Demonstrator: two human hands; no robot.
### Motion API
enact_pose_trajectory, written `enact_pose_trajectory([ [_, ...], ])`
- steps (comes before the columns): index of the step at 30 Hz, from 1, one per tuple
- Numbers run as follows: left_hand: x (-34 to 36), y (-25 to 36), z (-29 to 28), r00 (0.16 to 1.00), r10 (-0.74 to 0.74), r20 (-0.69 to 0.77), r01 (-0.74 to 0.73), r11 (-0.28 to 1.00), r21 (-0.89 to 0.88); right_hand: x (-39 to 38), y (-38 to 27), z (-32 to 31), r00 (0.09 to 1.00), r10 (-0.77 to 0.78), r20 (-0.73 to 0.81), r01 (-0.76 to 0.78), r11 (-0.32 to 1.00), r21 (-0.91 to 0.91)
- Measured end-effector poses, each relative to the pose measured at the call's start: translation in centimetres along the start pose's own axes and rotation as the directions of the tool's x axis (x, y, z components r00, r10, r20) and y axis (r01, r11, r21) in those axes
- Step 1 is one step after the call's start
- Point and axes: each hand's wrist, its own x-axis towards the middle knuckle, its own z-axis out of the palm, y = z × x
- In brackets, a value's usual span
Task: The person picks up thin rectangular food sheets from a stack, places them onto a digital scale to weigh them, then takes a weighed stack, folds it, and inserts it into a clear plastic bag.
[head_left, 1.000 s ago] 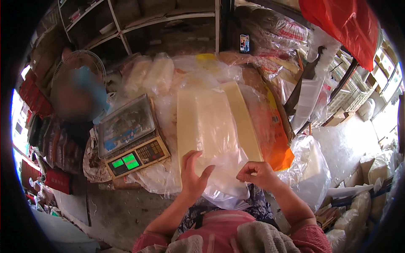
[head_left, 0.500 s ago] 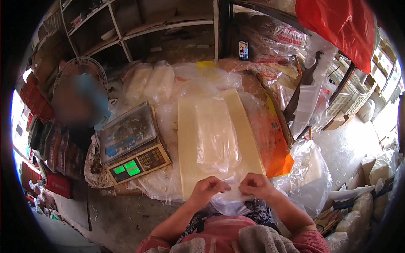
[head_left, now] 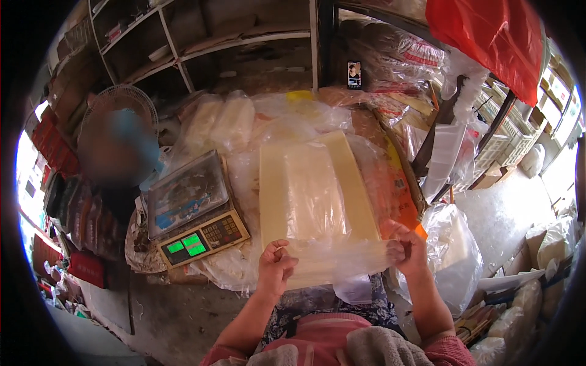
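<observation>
A large pale-yellow board or stack of sheets (head_left: pixel 272 183) lies on the work table in front of me. On its middle rests a clear plastic bag (head_left: pixel 314 189) with a narrower pale block inside. The bag's near end is pulled wide between my two hands. My left hand (head_left: pixel 276 268) pinches one side of the film at the board's near left corner, fingers curled. At the near right corner my right hand (head_left: pixel 406 247) grips the other side, its fingers slightly blurred. White paper or film (head_left: pixel 354 289) hangs below the table edge, near my lap.
A digital scale (head_left: pixel 204 238) with a lit green display stands left of the board. Pale filled bags (head_left: pixel 231 121) lie behind it. A person (head_left: pixel 116 146) is beside a fan at the left. A phone (head_left: pixel 354 74) stands at the back; a clear bag (head_left: pixel 448 250) hangs at the right.
My hands have moved apart, the left one leftward and the right one rightward and up. The bag's near end, bunched between them before, is now spread wide.
</observation>
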Motion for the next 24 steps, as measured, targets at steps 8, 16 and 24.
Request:
enact_pose_trajectory([
  [8,-1.1,0.9,2.3,0.972,-0.076,0.222,0.088,0.995,-0.043,-4.7,-1.2,8.8,0.591,-0.409,0.696,0.784,0.494,-0.375],
  [16,-1.5,4.5,1.1,0.628,0.629,0.458,-0.729,0.270,0.629,-0.6,1.6,6.6,0.327,0.770,0.549,0.727,0.167,-0.666],
  [24,0.9,3.3,-5.3,0.781,0.009,0.625,0.063,0.994,-0.093,3.5,-0.9,-0.8,0.467,0.333,0.819,-0.101,0.940,-0.324],
])
